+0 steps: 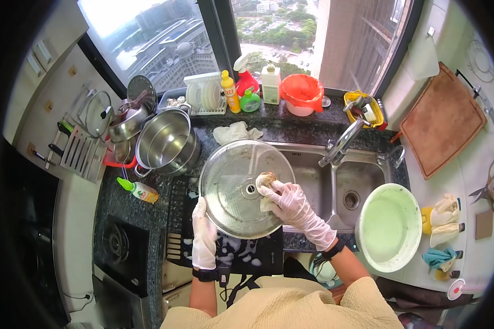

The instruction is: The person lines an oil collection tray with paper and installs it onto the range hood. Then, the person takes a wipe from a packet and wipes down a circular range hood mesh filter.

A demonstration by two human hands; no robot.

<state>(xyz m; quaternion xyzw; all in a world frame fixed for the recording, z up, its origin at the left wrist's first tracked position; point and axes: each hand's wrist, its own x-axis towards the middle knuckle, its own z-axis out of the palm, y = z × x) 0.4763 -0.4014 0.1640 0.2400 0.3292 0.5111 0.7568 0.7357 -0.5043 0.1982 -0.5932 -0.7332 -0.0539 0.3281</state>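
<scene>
Glossy speckled stone counter (pixel 313 129), smooth steel sink (pixel 310 178) at right. We have a round, shiny, perforated metal disc (pixel 237 193) over the counter's front. Our gloved left hand (pixel 204 236) grips its lower-left rim, most fingers hidden, spread unclear; gloved right hand (pixel 292 205) pinches a crumpled, brownish cloth (pixel 265 180) against it.

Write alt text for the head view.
A gloved left hand holds a round, perforated metal disc by its rim, while the gloved right hand holds a bunched cloth against it. A steel pot stands to the left, a double sink to the right.
</scene>
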